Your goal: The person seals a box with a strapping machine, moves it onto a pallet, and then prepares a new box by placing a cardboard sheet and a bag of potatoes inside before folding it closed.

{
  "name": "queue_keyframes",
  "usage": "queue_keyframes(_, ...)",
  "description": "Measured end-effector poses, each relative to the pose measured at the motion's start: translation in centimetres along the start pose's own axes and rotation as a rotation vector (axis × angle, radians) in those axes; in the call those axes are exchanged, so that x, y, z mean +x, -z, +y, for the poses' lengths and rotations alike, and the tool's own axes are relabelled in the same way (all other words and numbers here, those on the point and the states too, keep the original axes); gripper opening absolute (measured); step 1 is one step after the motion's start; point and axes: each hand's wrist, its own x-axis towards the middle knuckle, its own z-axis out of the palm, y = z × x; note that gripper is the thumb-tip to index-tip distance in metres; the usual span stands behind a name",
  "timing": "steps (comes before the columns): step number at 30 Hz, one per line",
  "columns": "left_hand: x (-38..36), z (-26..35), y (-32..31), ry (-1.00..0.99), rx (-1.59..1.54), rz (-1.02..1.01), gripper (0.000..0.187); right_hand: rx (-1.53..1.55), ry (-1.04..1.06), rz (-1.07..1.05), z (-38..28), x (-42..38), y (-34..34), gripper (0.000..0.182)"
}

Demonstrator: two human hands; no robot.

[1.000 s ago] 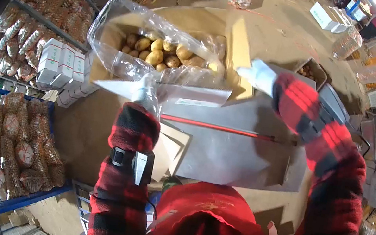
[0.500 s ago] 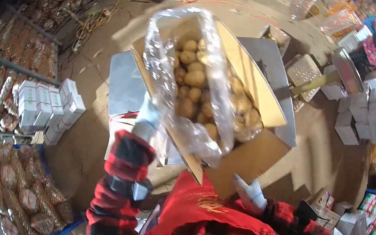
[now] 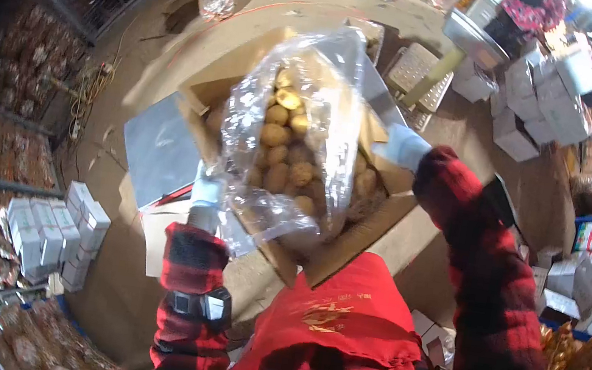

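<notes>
An open cardboard box (image 3: 374, 227) stands in front of me, lined with a clear plastic bag (image 3: 239, 127). Inside the bag lie many round brown potato-like pieces (image 3: 278, 152), partly covered by shiny folds of plastic. My left hand (image 3: 208, 189), in a pale glove, grips the box's left side near the bag's edge; its fingertips are hidden. At the right wall, my right hand (image 3: 402, 147), gloved too and slightly blurred, is closed over the box's upper edge.
A grey metal surface (image 3: 158, 145) shows left of the box. White cartons (image 3: 43, 235) are stacked by the left shelves, with more white boxes (image 3: 538, 102) at the right. A platform scale (image 3: 419, 77) stands beyond the box. A person in a pink patterned top (image 3: 536, 13) is at the far right.
My right hand has risen from the near flap to the box's right wall. The box has turned and its right flap no longer sticks out. My left hand stays at the left side.
</notes>
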Motion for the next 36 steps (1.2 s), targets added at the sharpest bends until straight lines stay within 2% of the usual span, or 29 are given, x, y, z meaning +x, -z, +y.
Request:
queue_keyframes(1, -1.2, 0.7, -1.1, 0.027, 0.066, 0.062, 0.026, -0.093, 0.099, -0.066, -1.4, -0.4, 0.7, 0.035)
queue_keyframes(2, -2.5, 1.4, -2.3, 0.058, 0.129, 0.122, 0.026, -0.062, 0.056, -0.017, -2.7, -2.0, 1.2, 0.030)
queue_keyframes(3, -3.7, 0.9, -4.3, -0.119, 0.384, 0.353, 0.033, -0.100, 0.045, -0.045, -2.4, -1.7, -0.5, 0.026)
queue_keyframes(4, -4.6, 0.7, -5.4, -0.178, 0.501, 0.478, 0.033, -0.134, 0.053, -0.110, -3.3, -3.4, -0.3, 0.022)
queue_keyframes(5, -5.7, 0.8, -6.0, -0.202, 0.546, 0.528, 0.033, -0.050, 0.067, -0.052, -3.3, -5.2, -0.5, 0.020)
queue_keyframes(6, -6.6, 0.7, -6.4, -0.209, 0.560, 0.561, 0.033, 0.037, 0.067, -0.017, -3.1, -6.8, -1.1, 0.026)
queue_keyframes(7, -7.1, 0.5, -7.0, -0.212, 0.576, 0.589, 0.032, 0.096, 0.053, -0.086, -3.0, -8.2, -0.7, 0.026)
queue_keyframes(10, -7.2, -0.2, -8.7, -0.199, 0.635, 0.648, 0.032, 0.281, 0.009, -0.192, -0.2, -10.7, -2.8, 0.021)
queue_keyframes(13, -6.4, -1.5, -10.7, -0.166, 0.698, 0.682, 0.032, 0.371, 0.053, -0.242, 2.4, -10.6, -1.4, 0.019)
queue_keyframes(17, -5.9, -3.1, -13.1, -0.123, 0.769, 0.711, 0.032, 0.368, 0.202, -0.134, 5.4, -9.3, -0.3, 0.018)
queue_keyframes(18, -5.9, -3.4, -13.4, -0.114, 0.784, 0.715, 0.032, 0.334, 0.194, -0.056, 5.8, -9.0, -1.3, 0.015)
queue_keyframes(22, -5.4, -4.1, -15.3, -0.079, 0.869, 0.711, 0.031, 0.170, 0.122, -0.089, 7.7, -8.7, -0.4, 0.024)
queue_keyframes(23, -5.2, -4.3, -15.9, -0.057, 0.917, 0.700, 0.031, 0.221, 0.070, -0.207, 7.8, -8.6, 1.1, 0.022)
queue_keyframes(25, -5.2, -4.6, -17.4, 0.019, 1.054, 0.673, 0.031, 0.245, 0.055, -0.075, 8.4, -9.1, -0.3, 0.028)
queue_keyframes(26, -5.5, -4.7, -18.4, 0.098, 1.187, 0.654, 0.031, 0.261, 0.057, -0.199, 8.2, -8.5, 2.0, 0.039)
queue_keyframes(27, -6.1, -4.8, -19.3, 0.195, 1.358, 0.628, 0.031, 0.435, 0.164, -0.071, 8.7, -8.0, 1.9, 0.041)
queue_keyframes(28, -7.0, -4.9, -20.2, 0.304, 1.551, 0.582, 0.031, 0.483, 0.290, 0.093, 8.5, -6.6, 2.2, 0.060)
queue_keyframes(30, -9.9, -5.5, -21.7, 0.513, 2.047, 0.404, 0.031, 0.432, 0.384, 0.392, 6.4, -2.2, 5.3, 0.071)
queue_keyframes(31, -11.6, -5.9, -22.2, 0.562, 2.270, 0.267, 0.031, 0.260, 0.421, 0.596, 4.7, 0.5, 5.9, 0.077)
queue_keyframes(32, -13.5, -6.7, -22.2, 0.515, 2.511, 0.112, 0.019, 0.200, 0.523, 0.676, 2.9, 2.5, 6.3, 0.073)
queue_keyframes(33, -14.3, -6.9, -22.8, 0.424, 2.642, -0.077, 0.020, -0.127, 0.515, 0.317, 0.3, 3.0, 6.8, 0.063)
queue_keyframes(35, -15.2, -6.4, -24.1, 0.218, 2.870, -0.482, 0.021, -0.183, 0.771, -0.054, -0.7, 2.4, -1.5, 0.056)
queue_keyframes(36, -14.8, -6.1, -23.4, 0.079, 2.866, -0.586, 0.023, -0.180, 0.875, -0.260, -1.3, 2.2, -5.5, 0.054)
